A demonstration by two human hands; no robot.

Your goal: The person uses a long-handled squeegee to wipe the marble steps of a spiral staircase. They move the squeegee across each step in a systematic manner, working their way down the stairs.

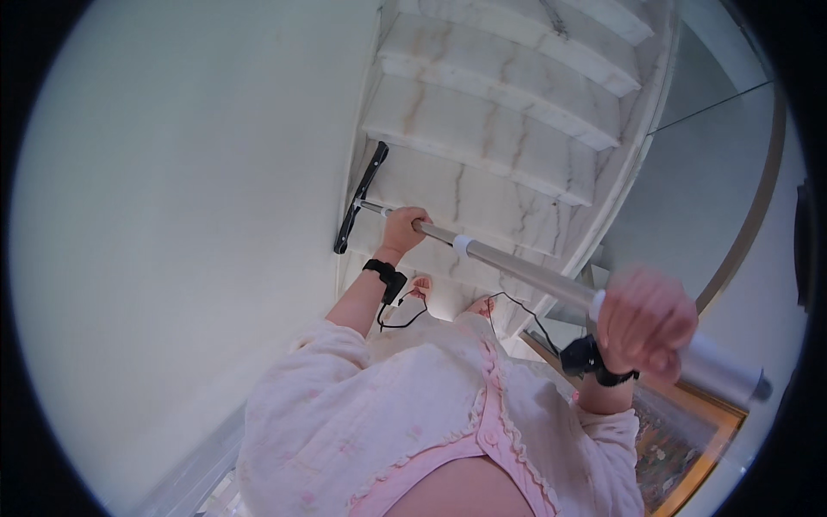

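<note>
A long telescopic metal pole (526,268) runs slantwise across the view in front of my body. My left hand (405,231) grips its thinner section, close to the head. My right hand (646,323), blurred, is closed round the thick section near the far end. At the pole's left end is a narrow black bar-shaped head (362,197), which looks like a squeegee or mop frame. It lies over a marble step beside the wall; whether it touches either one I cannot tell.
Veined marble stairs (491,123) rise ahead, with a pale wall (181,168) at left. A glass balustrade (698,148) with a curved handrail (753,226) borders the right. A gold-framed picture (704,478) is at lower right. Thin black cables hang from both wrist straps.
</note>
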